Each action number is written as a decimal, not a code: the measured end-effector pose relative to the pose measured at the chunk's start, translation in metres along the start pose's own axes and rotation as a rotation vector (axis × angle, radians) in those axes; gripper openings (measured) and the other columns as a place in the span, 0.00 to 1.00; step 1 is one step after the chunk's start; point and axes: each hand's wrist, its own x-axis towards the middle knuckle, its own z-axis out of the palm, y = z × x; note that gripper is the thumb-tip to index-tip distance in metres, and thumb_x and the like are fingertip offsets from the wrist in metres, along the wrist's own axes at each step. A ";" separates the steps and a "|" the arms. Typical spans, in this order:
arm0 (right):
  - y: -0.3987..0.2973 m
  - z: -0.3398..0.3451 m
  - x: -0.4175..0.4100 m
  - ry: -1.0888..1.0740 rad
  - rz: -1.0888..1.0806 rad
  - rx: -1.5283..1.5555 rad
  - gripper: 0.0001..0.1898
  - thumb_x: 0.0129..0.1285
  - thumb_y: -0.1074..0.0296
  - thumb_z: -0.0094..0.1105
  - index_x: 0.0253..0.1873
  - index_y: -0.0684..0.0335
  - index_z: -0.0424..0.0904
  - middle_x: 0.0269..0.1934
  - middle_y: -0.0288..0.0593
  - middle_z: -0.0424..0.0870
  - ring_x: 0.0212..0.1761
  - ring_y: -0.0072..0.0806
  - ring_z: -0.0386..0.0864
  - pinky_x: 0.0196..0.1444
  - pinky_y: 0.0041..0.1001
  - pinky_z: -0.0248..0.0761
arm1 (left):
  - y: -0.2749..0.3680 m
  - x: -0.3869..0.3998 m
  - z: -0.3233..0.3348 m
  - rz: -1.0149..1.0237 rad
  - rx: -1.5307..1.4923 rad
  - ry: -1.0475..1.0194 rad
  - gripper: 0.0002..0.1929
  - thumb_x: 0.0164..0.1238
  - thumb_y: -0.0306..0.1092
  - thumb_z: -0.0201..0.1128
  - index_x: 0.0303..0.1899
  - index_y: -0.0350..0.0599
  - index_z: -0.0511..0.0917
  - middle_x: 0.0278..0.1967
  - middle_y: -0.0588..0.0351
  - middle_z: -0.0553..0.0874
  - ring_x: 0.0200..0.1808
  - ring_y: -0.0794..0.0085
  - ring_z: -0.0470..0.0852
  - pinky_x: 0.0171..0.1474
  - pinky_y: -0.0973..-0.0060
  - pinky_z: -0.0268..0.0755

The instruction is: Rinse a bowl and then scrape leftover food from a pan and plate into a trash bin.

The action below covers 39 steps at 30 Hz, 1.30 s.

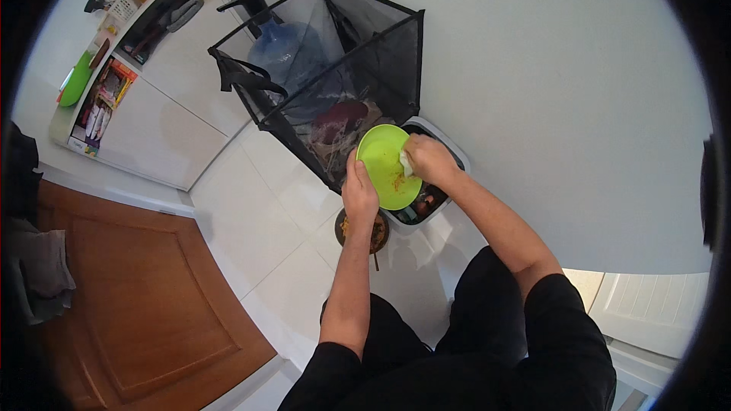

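Note:
A lime-green plate (381,154) is tilted over a trash bin (420,227) with a light rim and dark liner. My left hand (361,191) grips the plate's left edge. In my right hand (428,160) is a crumpled white tissue (406,164), pressed against the right side of the plate. Reddish-brown food bits lie on the plate near the tissue. Below the plate, partly hidden by my left wrist, a dark bowl (379,234) of food scraps stands on the floor with a utensil handle sticking out.
A black mesh laundry hamper (374,77) holding clothes stands behind the bin, against the wall. Near it is a large blue water bottle (288,48) with a black pump. A white cabinet (171,137) with shelves stands at the upper left, a brown wooden door (154,297) at the lower left.

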 end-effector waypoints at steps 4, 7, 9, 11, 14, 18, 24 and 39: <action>0.008 0.009 0.004 0.159 -0.239 -0.032 0.05 0.52 0.75 0.58 0.35 0.65 0.78 0.37 0.50 0.79 0.43 0.46 0.81 0.46 0.38 0.76 | 0.000 0.000 0.008 0.046 -0.010 -0.027 0.24 0.84 0.44 0.37 0.67 0.40 0.68 0.54 0.34 0.83 0.58 0.45 0.81 0.60 0.59 0.72; -0.001 0.025 -0.021 0.110 -0.008 0.057 0.04 0.52 0.75 0.59 0.34 0.64 0.78 0.36 0.49 0.79 0.43 0.46 0.81 0.47 0.38 0.76 | -0.009 0.000 0.010 0.129 -0.043 0.015 0.23 0.84 0.43 0.38 0.67 0.39 0.68 0.54 0.36 0.83 0.58 0.46 0.81 0.60 0.60 0.72; -0.005 0.029 -0.029 0.039 0.030 0.086 0.04 0.54 0.74 0.59 0.35 0.64 0.79 0.38 0.49 0.80 0.43 0.47 0.81 0.45 0.39 0.77 | -0.009 -0.001 0.011 0.133 -0.023 0.004 0.24 0.84 0.43 0.37 0.68 0.38 0.68 0.55 0.36 0.83 0.58 0.46 0.82 0.60 0.60 0.72; -0.006 0.025 -0.032 -0.018 0.137 0.216 0.04 0.56 0.74 0.60 0.36 0.65 0.79 0.39 0.50 0.81 0.43 0.49 0.81 0.46 0.40 0.76 | -0.008 0.000 0.011 0.137 -0.003 -0.013 0.24 0.84 0.43 0.37 0.68 0.38 0.68 0.55 0.37 0.83 0.58 0.47 0.82 0.60 0.60 0.72; -0.014 0.001 -0.012 0.278 0.151 0.321 0.02 0.56 0.76 0.57 0.35 0.65 0.77 0.38 0.50 0.80 0.43 0.50 0.80 0.46 0.41 0.75 | 0.000 0.009 0.011 0.102 -0.047 0.021 0.24 0.84 0.43 0.36 0.68 0.38 0.68 0.59 0.39 0.81 0.60 0.50 0.80 0.62 0.62 0.70; -0.026 0.002 0.005 0.389 -0.113 0.263 0.02 0.56 0.76 0.56 0.34 0.67 0.77 0.39 0.50 0.80 0.45 0.49 0.79 0.47 0.41 0.75 | 0.009 0.013 0.011 -0.020 -0.177 -0.014 0.25 0.85 0.44 0.35 0.69 0.39 0.68 0.62 0.42 0.78 0.64 0.57 0.77 0.67 0.66 0.65; -0.016 0.018 -0.022 0.030 -0.155 0.146 0.05 0.58 0.73 0.56 0.38 0.64 0.80 0.37 0.47 0.81 0.43 0.45 0.81 0.48 0.40 0.76 | -0.012 0.018 0.015 0.045 -0.177 0.058 0.26 0.85 0.44 0.33 0.68 0.36 0.68 0.63 0.43 0.77 0.65 0.59 0.75 0.68 0.67 0.63; -0.048 0.024 -0.010 0.187 -0.409 0.504 0.03 0.56 0.77 0.57 0.34 0.69 0.79 0.35 0.49 0.80 0.43 0.46 0.79 0.47 0.40 0.73 | -0.007 0.016 0.008 0.010 -0.039 -0.025 0.26 0.85 0.45 0.32 0.68 0.38 0.69 0.63 0.44 0.78 0.64 0.59 0.76 0.68 0.67 0.64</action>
